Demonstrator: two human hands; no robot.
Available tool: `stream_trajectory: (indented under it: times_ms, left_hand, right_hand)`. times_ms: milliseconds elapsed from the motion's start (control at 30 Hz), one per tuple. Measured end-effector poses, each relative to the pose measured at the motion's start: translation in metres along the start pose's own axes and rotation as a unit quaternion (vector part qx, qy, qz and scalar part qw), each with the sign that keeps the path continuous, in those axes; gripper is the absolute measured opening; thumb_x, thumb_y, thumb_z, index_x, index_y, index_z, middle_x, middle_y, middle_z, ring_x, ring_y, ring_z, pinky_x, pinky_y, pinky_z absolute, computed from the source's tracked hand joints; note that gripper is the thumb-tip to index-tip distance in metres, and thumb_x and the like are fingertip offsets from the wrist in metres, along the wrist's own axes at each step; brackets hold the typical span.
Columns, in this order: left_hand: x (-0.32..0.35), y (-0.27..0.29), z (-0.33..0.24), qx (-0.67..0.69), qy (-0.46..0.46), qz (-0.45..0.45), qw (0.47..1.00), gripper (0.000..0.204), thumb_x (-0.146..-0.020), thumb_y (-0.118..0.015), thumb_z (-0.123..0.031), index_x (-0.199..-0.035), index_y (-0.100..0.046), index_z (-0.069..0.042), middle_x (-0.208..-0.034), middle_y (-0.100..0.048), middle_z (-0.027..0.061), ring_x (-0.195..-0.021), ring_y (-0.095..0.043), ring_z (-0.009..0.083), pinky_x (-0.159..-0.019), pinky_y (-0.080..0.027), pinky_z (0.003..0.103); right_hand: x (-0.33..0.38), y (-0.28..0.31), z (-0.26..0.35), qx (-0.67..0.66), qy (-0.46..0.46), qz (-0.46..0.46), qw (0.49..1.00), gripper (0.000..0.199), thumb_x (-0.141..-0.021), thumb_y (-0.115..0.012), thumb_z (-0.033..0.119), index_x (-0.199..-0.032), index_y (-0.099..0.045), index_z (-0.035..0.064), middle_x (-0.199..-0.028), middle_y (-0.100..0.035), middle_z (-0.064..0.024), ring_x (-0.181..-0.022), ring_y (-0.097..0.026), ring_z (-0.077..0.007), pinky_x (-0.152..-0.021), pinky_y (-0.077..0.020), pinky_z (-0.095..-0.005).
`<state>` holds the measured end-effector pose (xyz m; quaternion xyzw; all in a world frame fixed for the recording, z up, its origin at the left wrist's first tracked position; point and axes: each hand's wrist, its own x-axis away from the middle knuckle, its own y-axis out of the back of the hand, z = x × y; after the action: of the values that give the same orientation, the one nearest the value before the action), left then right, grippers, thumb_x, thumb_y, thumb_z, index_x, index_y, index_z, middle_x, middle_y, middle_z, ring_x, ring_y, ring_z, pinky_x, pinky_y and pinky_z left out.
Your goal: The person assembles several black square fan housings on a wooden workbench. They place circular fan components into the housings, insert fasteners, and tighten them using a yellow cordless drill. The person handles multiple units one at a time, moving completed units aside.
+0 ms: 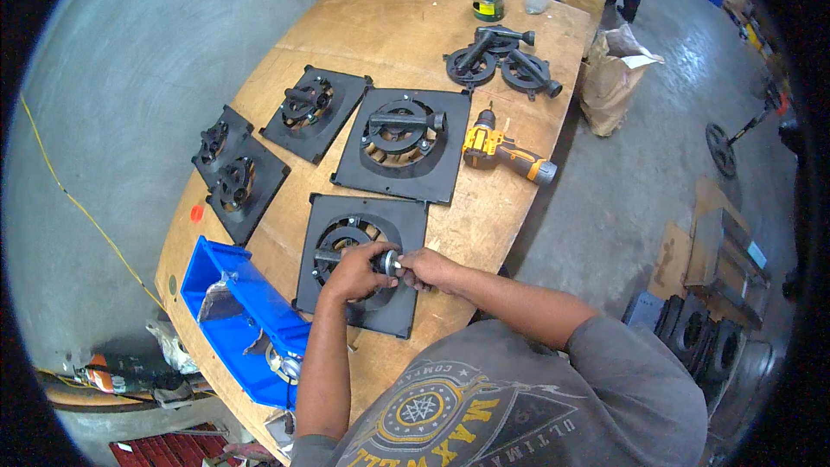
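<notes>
Right in front of me lies a black square plate (402,316) with a round, slotted opening. A black ring burner (346,235) with a thick tube sits in it. My left hand (356,271) is closed around the tube's right end, where a round silver disc (392,263) shows. From the other side my right hand (429,268) pinches a small pale fitting (399,265) at the disc's centre. Its exact kind is too small to make out, and my fingers partly hide the tube end.
More plates with burners (405,143) lie beyond and to the left. A yellow-black cordless drill (497,151) lies right of them, with loose ring burners (474,60) farther back. A blue bin (233,320) stands near my left forearm. A tub (488,2) stands at the far edge.
</notes>
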<state>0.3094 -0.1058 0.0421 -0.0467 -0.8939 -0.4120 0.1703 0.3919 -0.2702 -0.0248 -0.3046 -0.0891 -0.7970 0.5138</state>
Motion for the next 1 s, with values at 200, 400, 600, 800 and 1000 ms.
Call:
stream_trajectory:
  times_ms: [200, 400, 600, 800, 1000]
  left_hand:
    - [0.001, -0.001, 0.007, -0.001, -0.012, -0.005, 1.000, 0.068, -0.058, -0.087, -0.018, -0.121, -0.063, -0.011, -0.113, -0.066, 0.0128, -0.109, -0.059, 0.0317, -0.098, -0.040, 0.040]
    - [-0.001, -0.004, 0.014, -0.011, -0.038, -0.011, 0.999, 0.067, -0.058, -0.086, -0.019, -0.121, -0.063, -0.011, -0.113, -0.066, 0.0129, -0.110, -0.060, 0.0310, -0.099, -0.039, 0.040]
    - [-0.001, -0.004, 0.011, -0.043, -0.058, -0.030, 0.997, 0.068, -0.056, -0.087, -0.017, -0.120, -0.063, -0.009, -0.110, -0.067, 0.0146, -0.104, -0.063, 0.0311, -0.092, -0.047, 0.039]
    - [0.000, -0.005, 0.011, -0.042, -0.062, -0.036, 0.997, 0.068, -0.057, -0.087, -0.017, -0.120, -0.063, -0.008, -0.110, -0.067, 0.0150, -0.103, -0.063, 0.0321, -0.092, -0.047, 0.039]
    - [0.001, -0.006, 0.013, -0.035, -0.059, -0.042, 0.997, 0.067, -0.057, -0.087, -0.017, -0.121, -0.063, -0.013, -0.110, -0.067, 0.0147, -0.103, -0.063, 0.0321, -0.091, -0.048, 0.040]
  right_hand:
    - [0.006, -0.010, -0.017, 0.416, 0.343, -0.258, 0.802, 0.043, -0.099, -0.045, 0.038, -0.089, -0.062, 0.0000, -0.067, -0.060, -0.0114, -0.065, -0.062, -0.0261, -0.064, -0.0501, -0.0416]
    - [-0.011, -0.007, -0.014, 0.016, 0.058, -0.024, 0.998, 0.042, -0.098, -0.047, 0.042, -0.092, -0.061, 0.0026, -0.070, -0.060, -0.0136, -0.062, -0.060, -0.0278, -0.064, -0.0501, -0.0398]
    - [-0.005, 0.003, -0.015, 0.288, 0.209, -0.140, 0.924, 0.040, -0.097, -0.048, 0.040, -0.093, -0.062, 0.0029, -0.072, -0.060, -0.0167, -0.070, -0.061, -0.0344, -0.068, -0.0489, -0.0451]
    - [-0.009, -0.006, -0.017, 0.293, 0.228, -0.183, 0.910, 0.038, -0.094, -0.051, 0.036, -0.088, -0.062, 0.0003, -0.076, -0.063, -0.0195, -0.077, -0.063, -0.0364, -0.071, -0.0489, -0.0489]
    - [-0.015, 0.005, -0.008, -0.073, -0.043, -0.012, 0.996, 0.031, -0.091, -0.051, 0.029, -0.084, -0.061, 0.0012, -0.066, -0.056, -0.0085, -0.066, -0.060, -0.0231, -0.061, -0.0477, -0.0382]
